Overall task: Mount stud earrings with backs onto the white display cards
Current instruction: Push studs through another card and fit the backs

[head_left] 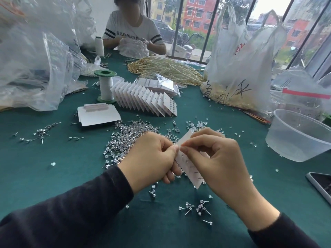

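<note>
One card (191,170), long axis near-upright

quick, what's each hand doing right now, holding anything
Left hand: closed grip on the white display card, at its left edge.
Right hand: thumb and forefinger pinch the same card near its top.

jewellery workshop: earring heap (130,138), pearl strands (166,68).

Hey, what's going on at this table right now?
A person is mounting studs: the left hand grips a white display card and the right hand pinches its upper edge. Several stud posts already poke through it. A pile of loose studs lies behind on the green table, and finished cards stand farther back.
</note>
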`<action>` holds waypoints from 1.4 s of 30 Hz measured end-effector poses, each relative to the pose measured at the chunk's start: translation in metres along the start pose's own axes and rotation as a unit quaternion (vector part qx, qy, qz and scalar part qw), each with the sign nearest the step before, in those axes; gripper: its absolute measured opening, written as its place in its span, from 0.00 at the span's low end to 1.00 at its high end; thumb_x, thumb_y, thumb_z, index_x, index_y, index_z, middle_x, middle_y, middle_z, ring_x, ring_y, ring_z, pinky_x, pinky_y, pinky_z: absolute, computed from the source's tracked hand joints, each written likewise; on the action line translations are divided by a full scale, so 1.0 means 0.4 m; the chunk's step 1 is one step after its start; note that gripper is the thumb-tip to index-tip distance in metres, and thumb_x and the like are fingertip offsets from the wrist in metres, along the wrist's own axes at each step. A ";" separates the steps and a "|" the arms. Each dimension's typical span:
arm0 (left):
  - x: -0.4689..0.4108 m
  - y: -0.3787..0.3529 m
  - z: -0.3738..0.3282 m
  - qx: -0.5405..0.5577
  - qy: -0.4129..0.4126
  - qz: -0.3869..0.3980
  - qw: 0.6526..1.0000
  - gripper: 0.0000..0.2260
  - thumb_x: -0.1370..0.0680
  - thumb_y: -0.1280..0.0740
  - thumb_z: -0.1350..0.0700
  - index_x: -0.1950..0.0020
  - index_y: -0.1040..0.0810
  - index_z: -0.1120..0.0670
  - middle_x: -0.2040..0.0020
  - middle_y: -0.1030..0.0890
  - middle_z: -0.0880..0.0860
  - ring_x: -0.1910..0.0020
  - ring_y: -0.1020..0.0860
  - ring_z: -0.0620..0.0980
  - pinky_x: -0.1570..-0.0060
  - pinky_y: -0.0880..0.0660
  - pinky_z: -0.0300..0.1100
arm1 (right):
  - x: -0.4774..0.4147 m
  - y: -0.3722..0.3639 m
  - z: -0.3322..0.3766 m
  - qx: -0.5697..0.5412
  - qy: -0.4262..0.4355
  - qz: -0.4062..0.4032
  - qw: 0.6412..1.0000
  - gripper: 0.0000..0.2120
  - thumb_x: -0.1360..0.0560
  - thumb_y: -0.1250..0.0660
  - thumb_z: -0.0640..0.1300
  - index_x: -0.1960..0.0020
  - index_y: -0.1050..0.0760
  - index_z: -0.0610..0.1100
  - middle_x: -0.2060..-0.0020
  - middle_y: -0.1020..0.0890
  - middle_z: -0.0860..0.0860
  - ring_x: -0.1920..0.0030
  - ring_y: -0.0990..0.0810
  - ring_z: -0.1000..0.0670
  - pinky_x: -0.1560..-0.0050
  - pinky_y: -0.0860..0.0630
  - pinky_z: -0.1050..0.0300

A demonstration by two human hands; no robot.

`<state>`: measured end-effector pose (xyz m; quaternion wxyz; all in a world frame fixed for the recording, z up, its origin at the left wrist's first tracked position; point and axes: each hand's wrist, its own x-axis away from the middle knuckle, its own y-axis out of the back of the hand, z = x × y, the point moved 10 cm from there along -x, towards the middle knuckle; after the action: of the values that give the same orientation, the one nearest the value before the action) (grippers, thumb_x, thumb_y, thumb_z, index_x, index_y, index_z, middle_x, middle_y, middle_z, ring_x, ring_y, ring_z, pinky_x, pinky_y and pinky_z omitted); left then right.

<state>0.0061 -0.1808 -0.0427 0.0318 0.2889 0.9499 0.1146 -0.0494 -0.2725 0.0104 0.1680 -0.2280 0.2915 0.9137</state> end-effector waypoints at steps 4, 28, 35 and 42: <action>0.000 -0.002 -0.006 -0.013 -0.016 0.003 1.000 0.15 0.21 0.41 0.62 0.67 0.24 0.60 0.79 0.22 0.51 0.82 0.27 0.47 0.82 0.30 0.34 | 0.003 0.003 -0.006 -0.020 -0.009 -0.017 1.000 0.08 0.34 0.26 0.33 0.65 0.17 0.44 0.67 0.20 0.55 0.64 0.21 0.56 0.63 0.27 0.67; 0.012 0.018 -0.062 -0.100 -0.110 -0.022 0.989 0.13 0.23 0.39 0.59 0.66 0.25 0.62 0.78 0.24 0.51 0.81 0.27 0.47 0.81 0.33 0.33 | 0.010 0.009 -0.010 -0.012 -0.035 -0.002 0.999 0.06 0.31 0.30 0.37 0.64 0.21 0.47 0.68 0.18 0.53 0.65 0.20 0.53 0.61 0.22 0.55; 0.021 0.024 -0.076 -0.155 -0.149 -0.047 0.976 0.16 0.24 0.38 0.61 0.72 0.27 0.59 0.79 0.23 0.50 0.83 0.28 0.41 0.79 0.35 0.28 | 0.012 -0.004 0.024 0.036 0.029 0.006 0.999 0.07 0.32 0.31 0.33 0.62 0.20 0.43 0.64 0.19 0.52 0.62 0.20 0.52 0.60 0.23 0.57; 0.024 0.029 -0.080 -0.119 -0.160 -0.045 0.979 0.16 0.23 0.39 0.60 0.72 0.27 0.60 0.79 0.23 0.51 0.82 0.28 0.45 0.81 0.36 0.27 | 0.014 -0.006 0.047 0.050 0.070 0.000 0.996 0.03 0.32 0.32 0.36 0.62 0.20 0.41 0.64 0.19 0.52 0.62 0.20 0.53 0.61 0.24 0.57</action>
<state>0.0003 -0.1726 -0.0089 0.2222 0.2550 0.9242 0.1773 -0.0591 -0.2582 0.0201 0.1585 -0.2826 0.3482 0.8796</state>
